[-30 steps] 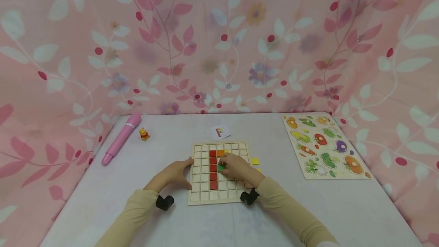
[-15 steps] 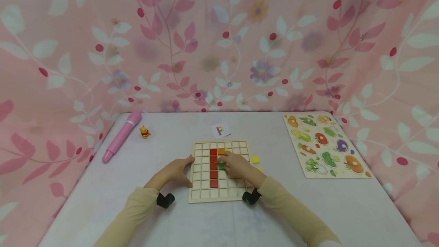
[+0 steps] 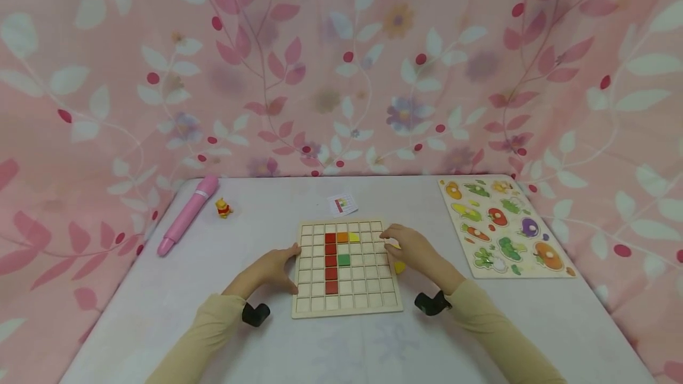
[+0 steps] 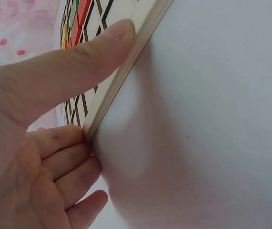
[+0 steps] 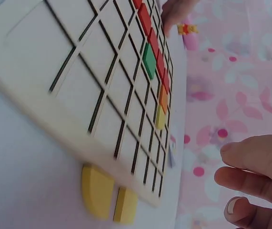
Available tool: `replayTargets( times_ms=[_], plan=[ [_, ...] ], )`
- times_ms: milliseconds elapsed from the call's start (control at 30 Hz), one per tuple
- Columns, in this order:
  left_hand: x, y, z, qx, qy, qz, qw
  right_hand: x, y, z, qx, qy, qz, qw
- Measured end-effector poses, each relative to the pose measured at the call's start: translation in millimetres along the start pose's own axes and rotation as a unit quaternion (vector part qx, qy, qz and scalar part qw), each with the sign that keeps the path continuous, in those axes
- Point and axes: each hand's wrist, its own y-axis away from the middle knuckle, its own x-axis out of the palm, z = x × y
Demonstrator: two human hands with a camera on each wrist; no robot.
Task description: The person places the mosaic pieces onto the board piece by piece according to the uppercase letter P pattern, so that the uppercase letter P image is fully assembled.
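A pale wooden grid board (image 3: 315, 307) lies on the table before me. Set in it are a column of several red tiles (image 3: 331, 261), an orange tile (image 3: 342, 237), a yellow tile (image 3: 354, 237) and a green tile (image 3: 344, 259). My left hand (image 3: 273, 268) touches the board's left edge; its thumb (image 4: 119, 36) rests over the rim in the left wrist view. Above two loose yellow pieces, one rounded (image 5: 96, 191) and one square (image 5: 125, 205), is my right hand (image 3: 416, 248). Its fingers are bent and apart, with nothing between them.
Behind the board lies a small pattern card (image 3: 342, 205). At the right is a vegetable puzzle board (image 3: 507, 236). A pink marker-shaped tube (image 3: 188, 216) and a yellow bear figurine (image 3: 223, 208) stand back left. A floral curtain (image 3: 341, 76) closes off the far side.
My right hand has let go of the green tile, now lying in the grid, and has moved right to the loose yellow pieces. The left hand stays at the board's edge.
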Motion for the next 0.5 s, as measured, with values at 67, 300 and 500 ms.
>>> replayTargets(
  times_ms=[67, 300, 500],
  plan=[
    [0.1, 0.9, 0.2, 0.001, -0.001, 0.000, 1.0000, -4, 6.4, -4, 0.010, -0.006, -0.001, 0.9999],
    [-0.7, 0.0, 1.6, 0.001, -0.009, -0.001, 1.0000, -2, 24.8, -18, 0.057, -0.009, 0.049, 0.9971],
    [1.9, -1.1, 1.9, -0.002, -0.003, 0.002, 1.0000, 9, 32.3, -23, 0.078, -0.006, 0.079, 0.9938]
  ],
)
